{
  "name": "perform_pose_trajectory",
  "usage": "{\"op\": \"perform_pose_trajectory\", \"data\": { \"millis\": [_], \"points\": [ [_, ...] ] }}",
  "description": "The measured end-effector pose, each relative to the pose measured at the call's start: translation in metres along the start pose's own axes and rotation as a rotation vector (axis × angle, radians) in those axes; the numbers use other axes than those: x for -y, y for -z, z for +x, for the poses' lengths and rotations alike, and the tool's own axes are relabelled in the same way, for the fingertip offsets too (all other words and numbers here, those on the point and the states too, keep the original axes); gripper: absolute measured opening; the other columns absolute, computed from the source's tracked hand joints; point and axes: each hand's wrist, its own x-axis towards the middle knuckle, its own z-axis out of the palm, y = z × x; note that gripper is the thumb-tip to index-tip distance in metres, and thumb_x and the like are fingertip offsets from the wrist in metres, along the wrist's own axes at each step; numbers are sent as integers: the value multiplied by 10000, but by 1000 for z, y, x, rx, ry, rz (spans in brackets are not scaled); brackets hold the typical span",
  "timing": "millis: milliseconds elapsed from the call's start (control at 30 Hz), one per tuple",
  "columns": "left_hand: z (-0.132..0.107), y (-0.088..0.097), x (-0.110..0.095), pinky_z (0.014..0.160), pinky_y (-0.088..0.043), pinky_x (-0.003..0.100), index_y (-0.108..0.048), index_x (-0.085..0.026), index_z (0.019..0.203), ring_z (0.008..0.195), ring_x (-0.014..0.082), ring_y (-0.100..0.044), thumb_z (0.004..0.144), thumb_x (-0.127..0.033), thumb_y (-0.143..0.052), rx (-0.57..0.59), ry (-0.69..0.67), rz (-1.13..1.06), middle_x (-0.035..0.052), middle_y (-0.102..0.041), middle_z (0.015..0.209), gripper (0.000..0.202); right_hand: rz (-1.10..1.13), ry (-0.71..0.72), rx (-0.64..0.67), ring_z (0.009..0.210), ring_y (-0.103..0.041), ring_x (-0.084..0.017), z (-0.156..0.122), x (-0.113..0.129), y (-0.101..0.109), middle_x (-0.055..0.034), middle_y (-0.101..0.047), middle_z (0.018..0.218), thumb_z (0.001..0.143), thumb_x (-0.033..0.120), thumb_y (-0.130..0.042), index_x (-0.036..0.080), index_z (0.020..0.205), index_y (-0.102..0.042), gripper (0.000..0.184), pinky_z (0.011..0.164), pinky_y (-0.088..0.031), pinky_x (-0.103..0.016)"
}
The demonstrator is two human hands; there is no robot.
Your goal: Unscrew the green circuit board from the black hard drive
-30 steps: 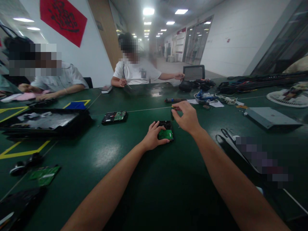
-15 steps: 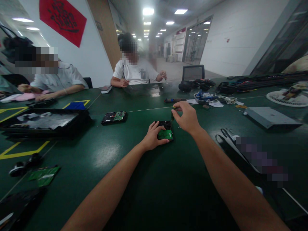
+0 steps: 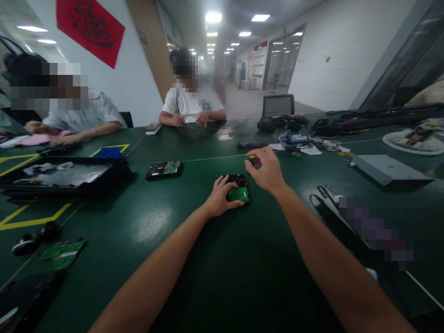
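A hard drive (image 3: 238,193) with a green circuit board lies on the dark green table in front of me. My left hand (image 3: 222,198) grips it from the left, fingers on its far side and thumb along the near edge. Just above and right of its far corner is my right hand (image 3: 264,167). Between that hand's thumb and fingers is what looks like a small screwdriver (image 3: 252,159) with a yellow end; its tip is too small to make out. A second hard drive (image 3: 164,170) rests to the left, apart from both hands.
A black tray-like housing (image 3: 114,173) and a loose green circuit board (image 3: 64,252) lie on the left. Towards the right are a grey metal box (image 3: 390,169), cables (image 3: 293,138) and a dark cylinder (image 3: 252,145). Two people sit across the table.
My right hand has shifted slightly left and turned, showing more of the yellow end. My left hand and the hard drive stay put. The person opposite has brought their hands together.
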Motion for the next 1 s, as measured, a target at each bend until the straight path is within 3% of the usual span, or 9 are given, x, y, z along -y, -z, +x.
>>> {"op": "perform_pose_trajectory", "data": {
  "millis": [133,333,567,767,1000],
  "points": [
    [-1,1,-1,1208,-192,593,-598,-261,1291,1541,400,-61,712,-621,-791,7,9,-14,123,-228,1652,708,-12,-7,11,847,-582,-223,0,0,0,-75,-614,957,888,332,-629,219,996,-665,160,809,-492,-396],
    [-1,1,0,1202,-200,605,-584,-261,1315,1540,403,-62,711,-629,-788,9,18,-23,130,-229,1651,736,7,-3,46,820,-622,-223,0,0,-2,-80,-691,998,886,282,-609,206,1121,-637,248,796,-494,-385],
    [-1,0,-1,1208,-197,587,-570,-239,1321,1541,395,-72,723,-613,-786,-5,9,-11,152,-239,1643,738,-53,3,58,813,-620,-222,-3,0,0,-80,-670,1024,924,367,-602,232,1088,-597,213,794,-502,-396],
    [-1,-1,0,1208,-201,583,-588,-244,1286,1540,393,-82,717,-615,-789,-16,-1,-1,148,-245,1641,708,50,2,42,924,-649,-244,-2,-3,-4,-96,-674,1066,898,237,-584,215,1105,-574,209,826,-540,-406],
    [0,-1,2,1207,-193,598,-594,-253,1273,1542,389,-75,711,-620,-788,-13,-7,1,127,-268,1635,698,30,35,40,944,-642,-251,-1,-2,-1,-99,-646,1100,909,301,-602,228,1072,-594,179,851,-547,-432]
  ]
}}
